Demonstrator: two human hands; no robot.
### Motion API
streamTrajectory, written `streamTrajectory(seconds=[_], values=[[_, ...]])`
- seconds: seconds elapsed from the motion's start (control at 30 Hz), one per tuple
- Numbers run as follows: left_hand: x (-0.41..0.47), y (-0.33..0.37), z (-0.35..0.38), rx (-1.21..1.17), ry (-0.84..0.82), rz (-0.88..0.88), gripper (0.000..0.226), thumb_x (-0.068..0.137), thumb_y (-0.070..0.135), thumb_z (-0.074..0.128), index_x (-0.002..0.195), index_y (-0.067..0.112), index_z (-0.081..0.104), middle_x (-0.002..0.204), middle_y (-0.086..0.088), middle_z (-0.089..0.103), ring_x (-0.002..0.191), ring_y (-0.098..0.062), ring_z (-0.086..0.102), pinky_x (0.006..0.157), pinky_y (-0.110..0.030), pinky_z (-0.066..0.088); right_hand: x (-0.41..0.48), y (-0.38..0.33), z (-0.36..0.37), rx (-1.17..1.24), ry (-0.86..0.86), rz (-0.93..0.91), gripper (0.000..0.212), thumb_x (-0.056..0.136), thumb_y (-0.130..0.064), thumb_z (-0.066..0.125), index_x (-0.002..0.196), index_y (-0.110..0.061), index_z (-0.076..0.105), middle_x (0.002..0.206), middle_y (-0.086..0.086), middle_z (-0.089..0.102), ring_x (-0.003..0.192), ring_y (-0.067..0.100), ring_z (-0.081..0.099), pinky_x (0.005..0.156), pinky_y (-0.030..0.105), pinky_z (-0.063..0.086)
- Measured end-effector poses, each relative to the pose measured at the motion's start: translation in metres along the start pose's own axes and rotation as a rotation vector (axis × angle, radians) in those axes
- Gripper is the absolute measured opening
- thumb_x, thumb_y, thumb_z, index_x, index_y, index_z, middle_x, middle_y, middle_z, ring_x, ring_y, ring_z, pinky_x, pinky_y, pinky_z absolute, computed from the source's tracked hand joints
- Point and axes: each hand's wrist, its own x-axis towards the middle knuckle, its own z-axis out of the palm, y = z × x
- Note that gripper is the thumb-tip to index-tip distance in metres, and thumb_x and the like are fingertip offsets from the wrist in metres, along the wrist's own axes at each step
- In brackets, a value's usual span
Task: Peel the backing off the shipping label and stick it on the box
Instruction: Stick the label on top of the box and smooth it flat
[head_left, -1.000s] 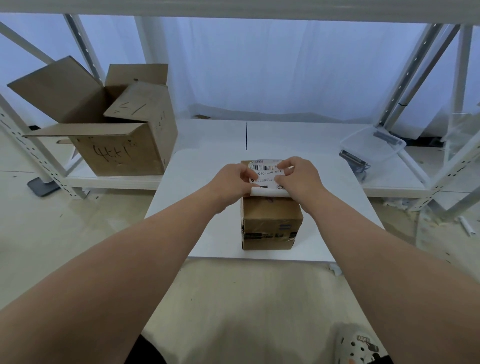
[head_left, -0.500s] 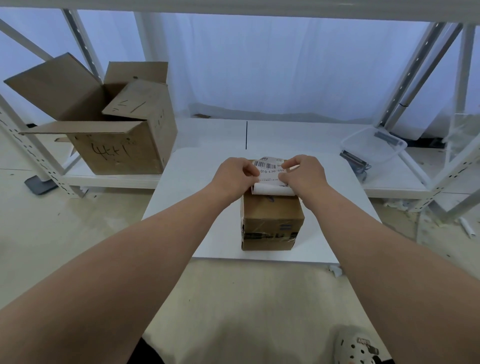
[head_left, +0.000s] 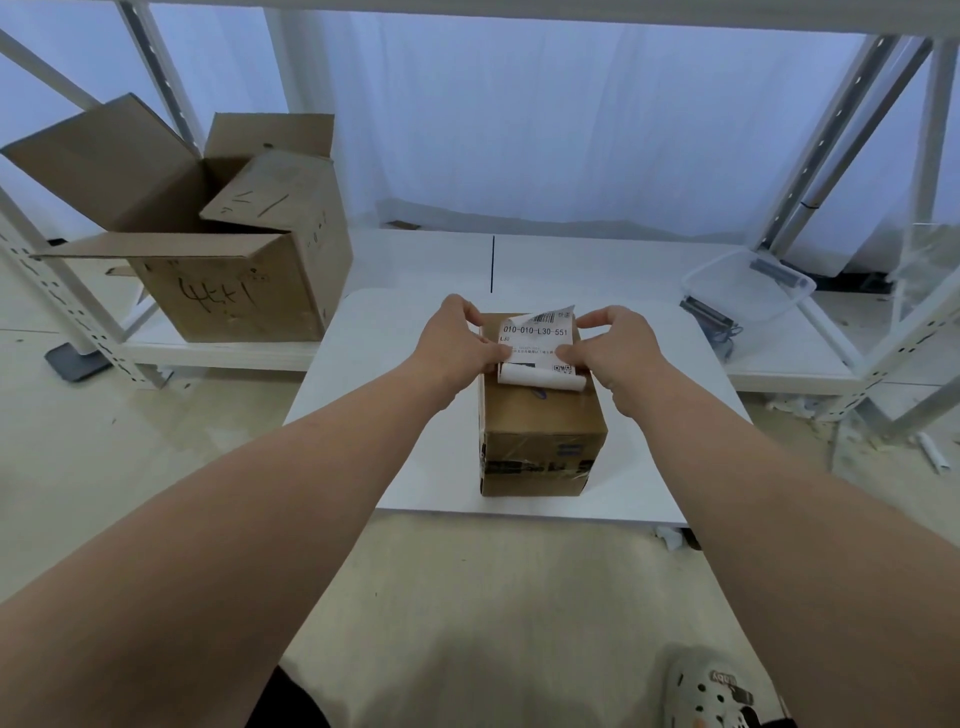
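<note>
One white surface (head_left: 405, 364); two brown cardboard boxes (large open box (head_left: 228, 291) on a shelf (head_left: 223, 354), small taped box (head_left: 540, 421) on the surface). Atop the latter, left hand (head_left: 457, 343) and right hand (head_left: 618, 348) each pinch one curling white shipping label (head_left: 535, 338).

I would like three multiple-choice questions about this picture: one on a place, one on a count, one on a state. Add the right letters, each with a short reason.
1. Where does the small box stand?
A. on the white table
B. on the floor
C. on the shelf

2. How many cardboard boxes are in view?
A. one
B. two
C. four

3. What is the state of the shipping label?
A. flat and fully stuck down
B. held over the box top by both hands
C. lying on the floor

Answers:
1 A: the small box rests on the table top.
2 B: only the small box and the large open box on the left are visible.
3 B: the left hand and right hand pinch it, and its far corner is lifted.
</note>
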Motion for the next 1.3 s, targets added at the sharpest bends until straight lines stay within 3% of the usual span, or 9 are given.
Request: streamTrajectory(seconds=[0.17, 0.4, 0.57, 0.8, 0.9, 1.0, 1.1, 1.2, 1.3], values=[[0.002, 0.001, 0.004, 0.109, 0.065, 0.006, 0.039, 0.076, 0.015, 0.076, 0.097, 0.015, 0.044, 0.106, -0.013, 0.062, 0.095, -0.027, 0.062, 0.081, -0.04, 0.053, 0.002, 0.002, 0.003, -0.156, 0.058, -0.104, 0.037, 0.081, -0.008, 0.071, 0.103, -0.021, 0.044, 0.114, 0.01, 0.06, 0.097, 0.022, 0.061, 0.068, 0.03, 0.054], [0.004, 0.001, 0.006, 0.122, 0.067, 0.006, 0.038, 0.079, 0.014, 0.073, 0.101, 0.014, 0.042, 0.108, -0.008, 0.055, 0.094, -0.022, 0.053, 0.064, -0.024, 0.043, 0.004, 0.005, 0.004, -0.128, 0.051, -0.092, 0.039, 0.082, -0.007, 0.071, 0.104, -0.021, 0.043, 0.115, 0.01, 0.06, 0.099, 0.022, 0.058, 0.066, 0.026, 0.053], [0.006, 0.0, 0.009, 0.159, 0.058, 0.016, 0.036, 0.081, 0.014, 0.07, 0.1, 0.014, 0.04, 0.111, -0.012, 0.059, 0.101, -0.026, 0.058, 0.074, -0.033, 0.049, 0.004, 0.006, 0.004, -0.153, 0.047, -0.116, 0.04, 0.083, -0.008, 0.069, 0.113, -0.018, 0.044, 0.119, 0.011, 0.059, 0.102, 0.021, 0.055, 0.056, 0.017, 0.043], [0.001, 0.001, 0.009, 0.223, 0.044, 0.065, 0.034, 0.085, 0.013, 0.064, 0.104, 0.014, 0.036, 0.109, -0.012, 0.059, 0.08, -0.02, 0.052, 0.05, -0.024, 0.036, 0.004, 0.008, 0.005, -0.217, 0.015, -0.175, 0.04, 0.085, -0.007, 0.066, 0.118, -0.015, 0.044, 0.114, 0.011, 0.061, 0.091, 0.017, 0.054, 0.052, 0.016, 0.037], [-0.001, 0.0, 0.009, 0.221, 0.052, 0.091, 0.035, 0.084, 0.013, 0.064, 0.102, 0.014, 0.034, 0.105, -0.015, 0.061, 0.073, -0.018, 0.05, 0.05, -0.026, 0.037, 0.003, 0.007, 0.003, -0.228, -0.002, -0.194, 0.043, 0.084, -0.008, 0.068, 0.118, -0.017, 0.043, 0.104, 0.007, 0.061, 0.09, 0.017, 0.054, 0.055, 0.019, 0.042], [-0.003, -0.002, 0.011, 0.227, 0.049, 0.118, 0.035, 0.086, 0.013, 0.064, 0.102, 0.015, 0.033, 0.096, -0.011, 0.062, 0.077, -0.018, 0.054, 0.06, -0.026, 0.043, 0.001, 0.008, 0.002, -0.229, -0.026, -0.21, 0.05, 0.08, -0.01, 0.072, 0.119, -0.018, 0.042, 0.089, 0.001, 0.059, 0.084, 0.015, 0.054, 0.068, 0.027, 0.047], [-0.005, -0.006, 0.014, 0.23, 0.048, 0.153, 0.032, 0.088, 0.012, 0.061, 0.105, 0.015, 0.034, 0.084, -0.003, 0.056, 0.075, -0.013, 0.052, 0.06, -0.02, 0.042, 0.0, 0.01, 0.0, -0.217, -0.055, -0.229, 0.054, 0.079, -0.012, 0.073, 0.121, -0.02, 0.041, 0.081, -0.004, 0.055, 0.08, 0.013, 0.054, 0.064, 0.024, 0.044], [-0.006, -0.009, 0.015, 0.149, 0.063, 0.136, 0.031, 0.089, 0.011, 0.06, 0.108, 0.015, 0.036, 0.078, 0.002, 0.053, 0.071, -0.008, 0.051, 0.059, -0.019, 0.041, -0.002, 0.012, -0.002, -0.188, -0.072, -0.241, 0.055, 0.081, -0.01, 0.071, 0.125, -0.021, 0.039, 0.079, -0.005, 0.053, 0.076, 0.008, 0.052, 0.062, 0.022, 0.045], [-0.007, -0.01, 0.015, 0.079, 0.056, 0.118, 0.027, 0.088, 0.014, 0.064, 0.108, 0.013, 0.046, 0.076, 0.004, 0.053, 0.07, -0.005, 0.049, 0.06, -0.018, 0.042, -0.002, 0.016, -0.003, -0.137, -0.063, -0.239, 0.057, 0.082, -0.008, 0.07, 0.127, -0.022, 0.037, 0.088, 0.001, 0.057, 0.091, 0.017, 0.057, 0.074, 0.032, 0.053]])
